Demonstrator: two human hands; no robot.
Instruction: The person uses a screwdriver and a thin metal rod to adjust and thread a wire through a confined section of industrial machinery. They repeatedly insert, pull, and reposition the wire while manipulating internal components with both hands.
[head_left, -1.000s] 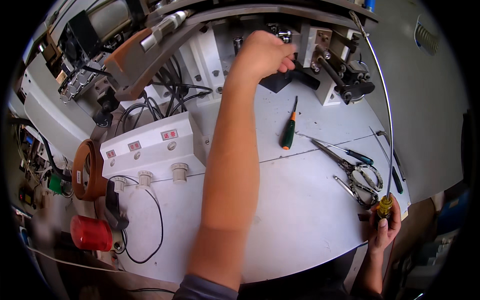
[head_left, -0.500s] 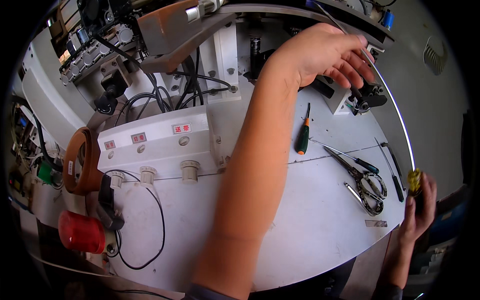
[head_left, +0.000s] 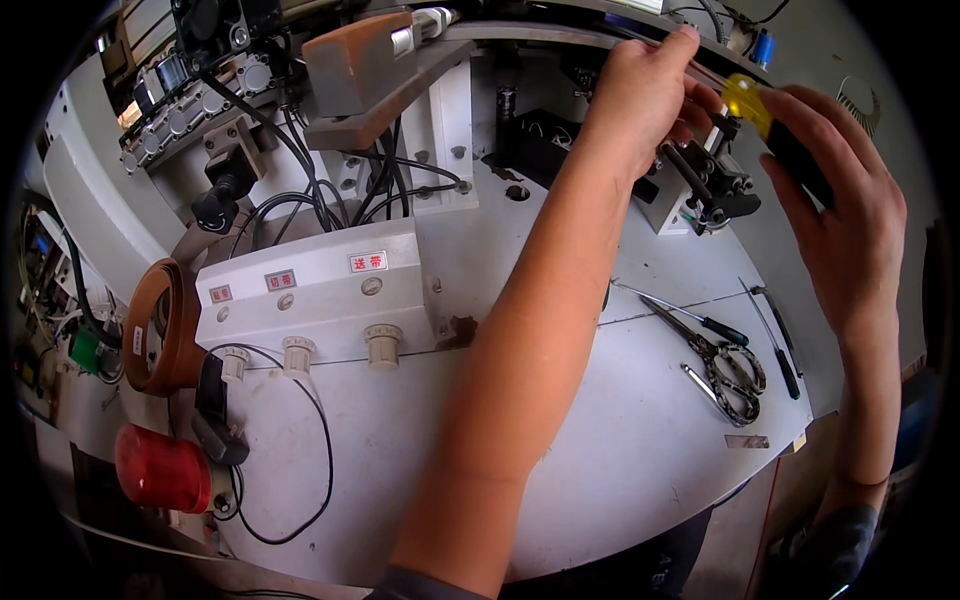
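My right hand (head_left: pixel 835 150) is wrapped round the yellow and black handle (head_left: pixel 748 100) of a long screwdriver at the upper right. Its thin metal shaft (head_left: pixel 708 74) points up and left, toward the dark rail of the machine. My left hand (head_left: pixel 655 90) is closed about the shaft between thumb and curled fingers; the palm hides part of it. The tip is too dark to make out at the rail. Below the left hand, a black bracket with a knob (head_left: pixel 725 205) stands on the white table.
Scissors (head_left: pixel 730 375), a small screwdriver (head_left: pixel 725 330) and thin tools (head_left: pixel 785 365) lie on the right. At left are a white control box (head_left: pixel 320 300), a brown belt roll (head_left: pixel 160 330), a red lamp (head_left: pixel 165 468) and black cables. A rusty metal block (head_left: pixel 355 65) juts out above.
My right hand has risen from the lower right with the handle, sliding the shaft up and left through my left hand. My left forearm has shifted right, covering the green-handled screwdriver.
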